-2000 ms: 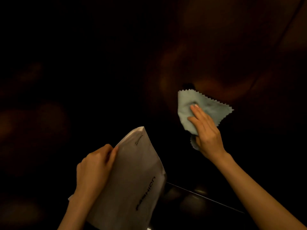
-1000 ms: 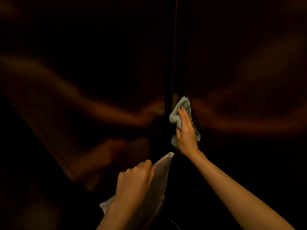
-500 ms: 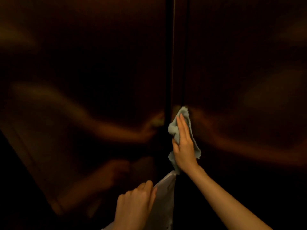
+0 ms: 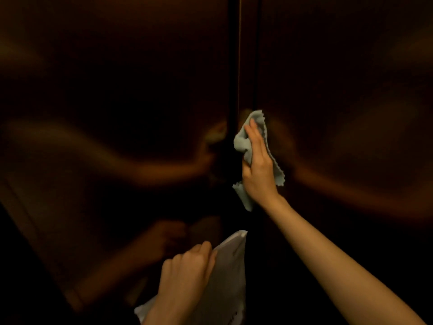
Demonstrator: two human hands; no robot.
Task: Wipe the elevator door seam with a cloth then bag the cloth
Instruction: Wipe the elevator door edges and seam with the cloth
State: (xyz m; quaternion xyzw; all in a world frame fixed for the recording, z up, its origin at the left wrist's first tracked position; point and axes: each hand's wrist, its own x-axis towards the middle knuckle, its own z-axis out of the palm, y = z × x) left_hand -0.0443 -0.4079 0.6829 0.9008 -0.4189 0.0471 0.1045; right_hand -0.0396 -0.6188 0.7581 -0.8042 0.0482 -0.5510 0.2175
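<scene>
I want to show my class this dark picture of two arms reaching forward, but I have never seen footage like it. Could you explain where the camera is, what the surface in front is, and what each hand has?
There is no machine here: a person wears one camera on the head, which looks forward and down, so you see their own two bare arms. The dark, shiny surface ahead is a closed elevator door, and the vertical door seam runs down its middle. The dim orange shapes on it look like reflections of the arms. The right hand presses a pale blue-grey cloth with zigzag edges flat against the seam. Lower down, the left hand grips the top edge of a white bag, held close below the cloth. The cloth is not yet in the bag.
</scene>
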